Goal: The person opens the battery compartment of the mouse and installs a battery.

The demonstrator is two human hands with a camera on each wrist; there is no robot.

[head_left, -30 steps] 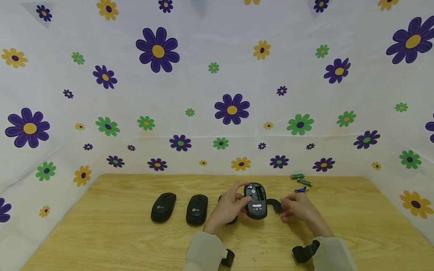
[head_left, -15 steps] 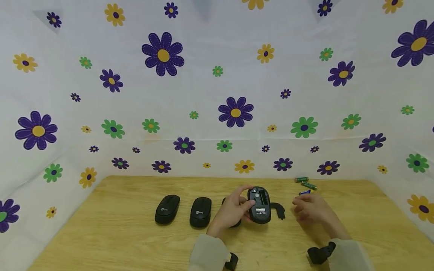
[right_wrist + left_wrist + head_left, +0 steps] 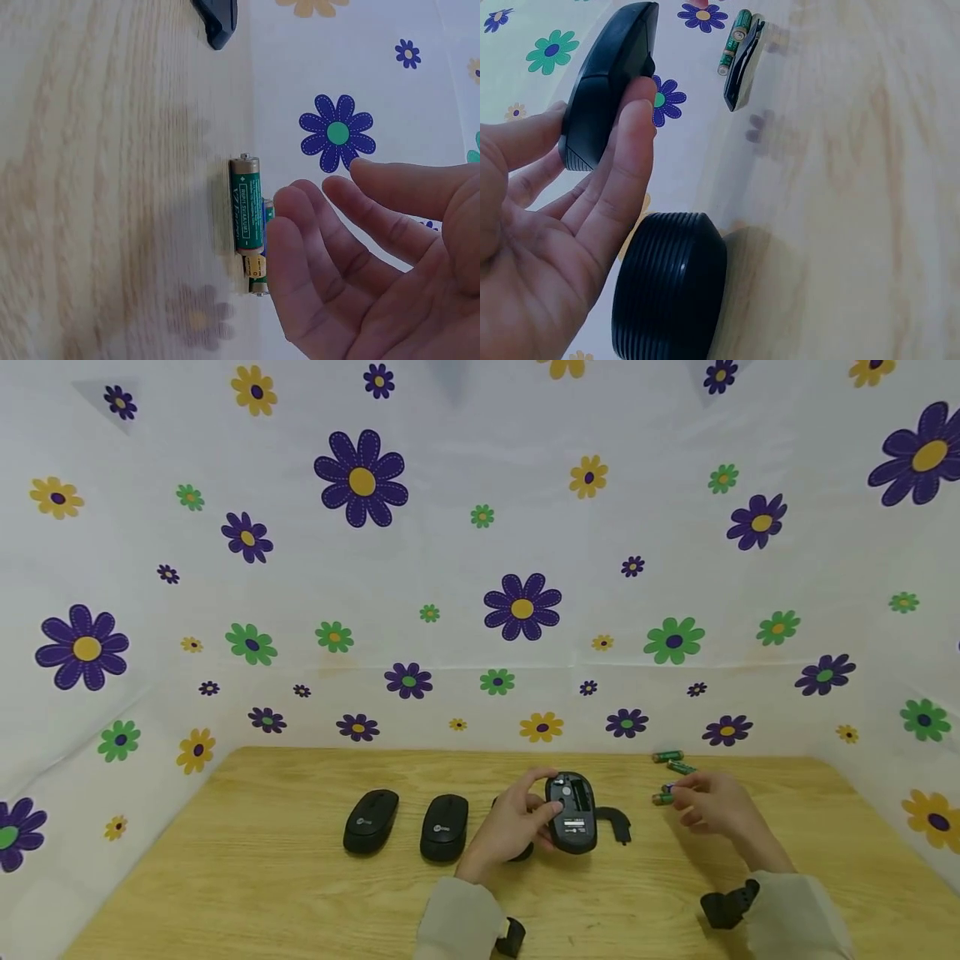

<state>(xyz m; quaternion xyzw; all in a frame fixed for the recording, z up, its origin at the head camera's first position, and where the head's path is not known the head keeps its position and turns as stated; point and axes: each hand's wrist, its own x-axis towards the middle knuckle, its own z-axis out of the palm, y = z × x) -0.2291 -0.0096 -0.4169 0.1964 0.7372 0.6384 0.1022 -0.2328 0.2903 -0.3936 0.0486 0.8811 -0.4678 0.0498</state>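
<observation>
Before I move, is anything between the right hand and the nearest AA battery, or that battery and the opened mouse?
Nothing visible between the right hand and the green AA battery. Toward the opened mouse, the loose black battery cover lies on the table between them; a lifted path should probably clear it.

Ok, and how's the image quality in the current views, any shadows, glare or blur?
Head view: soft light, a faint shadow under the right hand, the held mouse's print too small to read. Left wrist view: cool tint, a shadow beside the ribbed mouse, flowers faintly mirrored in the table. Right wrist view: a similar reflection, the front battery's label fairly crisp.
</observation>
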